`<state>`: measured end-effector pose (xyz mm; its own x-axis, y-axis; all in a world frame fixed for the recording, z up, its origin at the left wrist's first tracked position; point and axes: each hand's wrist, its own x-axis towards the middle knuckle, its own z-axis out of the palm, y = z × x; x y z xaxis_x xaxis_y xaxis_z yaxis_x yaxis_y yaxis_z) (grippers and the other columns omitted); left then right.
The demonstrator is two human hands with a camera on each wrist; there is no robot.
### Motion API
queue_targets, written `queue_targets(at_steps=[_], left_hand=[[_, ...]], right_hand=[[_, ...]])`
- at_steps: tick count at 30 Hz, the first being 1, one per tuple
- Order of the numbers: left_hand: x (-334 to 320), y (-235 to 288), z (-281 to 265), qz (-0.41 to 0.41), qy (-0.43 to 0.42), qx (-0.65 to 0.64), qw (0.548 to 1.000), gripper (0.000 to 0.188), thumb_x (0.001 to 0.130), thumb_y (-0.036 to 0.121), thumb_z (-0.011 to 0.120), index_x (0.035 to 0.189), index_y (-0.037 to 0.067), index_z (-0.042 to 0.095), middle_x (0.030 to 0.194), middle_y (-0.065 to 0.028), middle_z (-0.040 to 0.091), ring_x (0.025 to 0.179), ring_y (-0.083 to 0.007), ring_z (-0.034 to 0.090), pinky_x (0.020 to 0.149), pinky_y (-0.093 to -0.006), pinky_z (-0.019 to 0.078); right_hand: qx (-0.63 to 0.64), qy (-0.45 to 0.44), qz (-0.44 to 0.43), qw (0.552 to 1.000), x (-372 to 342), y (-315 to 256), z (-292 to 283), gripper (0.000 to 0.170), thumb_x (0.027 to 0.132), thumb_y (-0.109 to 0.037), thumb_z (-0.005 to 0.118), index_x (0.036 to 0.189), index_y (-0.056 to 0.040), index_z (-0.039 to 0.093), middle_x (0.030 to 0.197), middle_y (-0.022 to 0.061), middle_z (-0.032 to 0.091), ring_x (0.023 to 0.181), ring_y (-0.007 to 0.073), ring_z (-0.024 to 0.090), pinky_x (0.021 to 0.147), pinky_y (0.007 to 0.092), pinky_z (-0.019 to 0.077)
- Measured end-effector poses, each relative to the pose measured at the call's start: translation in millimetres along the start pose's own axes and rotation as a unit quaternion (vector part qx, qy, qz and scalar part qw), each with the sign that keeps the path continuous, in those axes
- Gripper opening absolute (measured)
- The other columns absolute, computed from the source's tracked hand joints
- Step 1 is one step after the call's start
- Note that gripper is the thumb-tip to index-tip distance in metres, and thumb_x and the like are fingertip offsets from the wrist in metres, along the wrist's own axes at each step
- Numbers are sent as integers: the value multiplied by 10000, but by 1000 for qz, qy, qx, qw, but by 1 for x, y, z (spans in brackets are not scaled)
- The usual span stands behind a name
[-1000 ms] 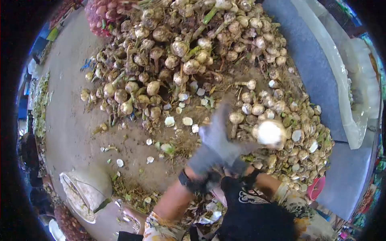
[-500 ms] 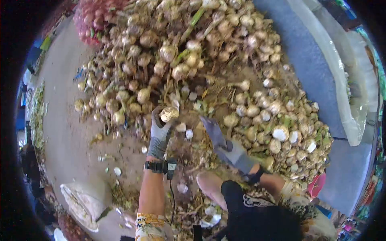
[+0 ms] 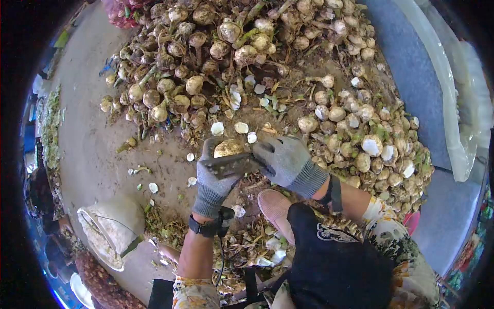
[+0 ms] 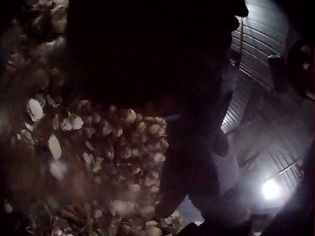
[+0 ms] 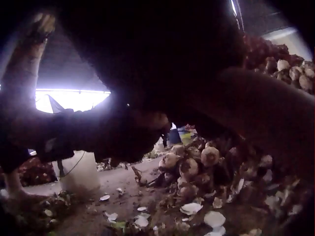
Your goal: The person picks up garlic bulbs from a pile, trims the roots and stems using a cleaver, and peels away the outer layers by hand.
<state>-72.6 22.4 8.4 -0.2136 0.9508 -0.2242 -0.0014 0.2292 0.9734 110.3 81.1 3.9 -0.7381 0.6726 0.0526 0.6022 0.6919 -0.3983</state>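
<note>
In the head view my left hand (image 3: 211, 177), in a grey glove, holds a round, brownish bulb (image 3: 228, 148) between thumb and fingers. My gloved right hand (image 3: 290, 160) grips a knife with a broad dark blade (image 3: 226, 166). The blade lies across the near side of the bulb, over the left hand's fingers, and overlaps both. Cut white slices (image 3: 217, 128) lie on the ground just beyond the hands. Both wrist views are dark, and there the hands show mainly as silhouettes.
A big heap of stemmed bulbs (image 3: 206, 56) rises ahead. Right of my hands lies a pile of trimmed bulbs (image 3: 363, 162), several with white cut faces. A white bucket (image 3: 121, 221) lies tipped at the left. A pink shoe (image 3: 276, 208) is close below the hands.
Half a second ago the hands were apart, the left holding a bulb near the heap. Now they have come together, with the knife at the bulb. A white-cut bulb has landed on the right pile.
</note>
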Motion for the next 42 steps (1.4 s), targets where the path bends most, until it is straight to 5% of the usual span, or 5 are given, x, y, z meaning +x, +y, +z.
queue_targets(at_steps=[22,24,27,31,42], left_hand=[[-3,35,63,-71,-37,-134,988,675,743,118,731,1284,35,335,1113,-109,534,973,-196,579,802,-295,512],[6,54,112,204,-133,-145,959,787,664,235,794,1289,8,372,1245,-187,468,1202,-264,435,997,-384,369],[83,39,62,400,22,331,854,813,628,314,769,1293,29,398,1166,-229,512,1075,-405,486,920,-439,412],[177,1,-58,154,117,702,685,528,749,115,624,1259,152,494,1245,-171,482,1097,-345,483,920,-472,392],[65,-6,-22,-11,-65,-28,997,452,784,122,664,1177,42,455,959,-34,566,818,-115,558,724,-247,480]], right_hand=[[508,-137,274,805,-53,30,93,367,818,-226,618,1109,-8,571,915,135,646,857,217,615,737,351,495],[529,-45,298,793,-66,31,105,321,819,-177,629,1088,-13,567,937,96,632,842,172,600,694,321,505],[602,-83,438,662,-77,61,98,303,829,-156,642,1078,-6,554,922,64,610,818,119,576,669,287,518],[519,-53,426,739,-82,70,65,324,828,-194,659,1070,2,565,882,42,625,766,122,570,697,279,486],[295,96,204,928,-21,30,26,391,802,-309,630,1099,-60,573,905,175,645,811,318,631,708,383,500]])
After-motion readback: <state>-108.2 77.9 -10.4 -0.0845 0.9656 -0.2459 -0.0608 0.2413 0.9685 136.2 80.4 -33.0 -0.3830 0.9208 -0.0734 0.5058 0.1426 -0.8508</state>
